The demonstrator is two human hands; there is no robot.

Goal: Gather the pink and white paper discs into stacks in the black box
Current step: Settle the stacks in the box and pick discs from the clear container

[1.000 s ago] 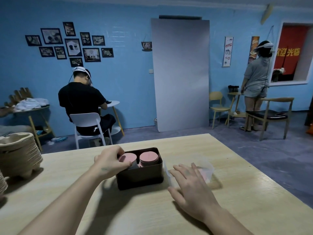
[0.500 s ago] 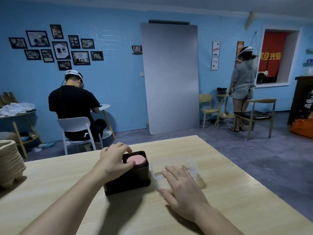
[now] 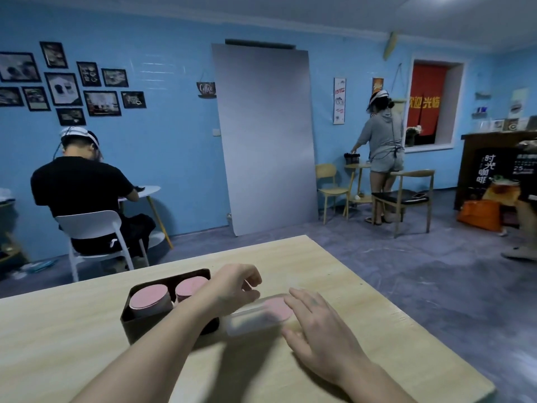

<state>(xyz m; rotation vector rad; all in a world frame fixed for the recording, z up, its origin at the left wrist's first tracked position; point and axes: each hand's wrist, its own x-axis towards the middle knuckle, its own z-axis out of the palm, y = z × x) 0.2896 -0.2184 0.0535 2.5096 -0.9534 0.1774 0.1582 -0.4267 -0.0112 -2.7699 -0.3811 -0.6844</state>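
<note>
Black rectangular box [image 3: 139,327], lower centre-left of frame, w/ two stacks of pink paper discs [image 3: 149,298] inside. Left hand [image 3: 232,289] curled just right of it, poss. pinching a disc, can't tell. Right hand [image 3: 316,324] flat, fingers spread, on clear plastic tub [image 3: 250,318].

black box [image 3: 139,330], pink-topped disc stacks [image 3: 148,296] with white sides, pale wood-grain table [image 3: 72,344], blue wall [image 3: 174,141], grey-purple floor [image 3: 406,271].

Left grip [image 3: 235,289] is off the rectangular black box [image 3: 171,277]. It now sits over the clear plastic tub [image 3: 250,318] with fingers curled, just left of the right grip [image 3: 319,327]. Cannot tell whether it pinches anything. The pink-topped paper disc stack [image 3: 148,298] it covered before is now exposed, left of the left grip. Right grip now covers only the tub's right end, and a loose pink disc [image 3: 277,308] shows just left of its fingers.
</note>
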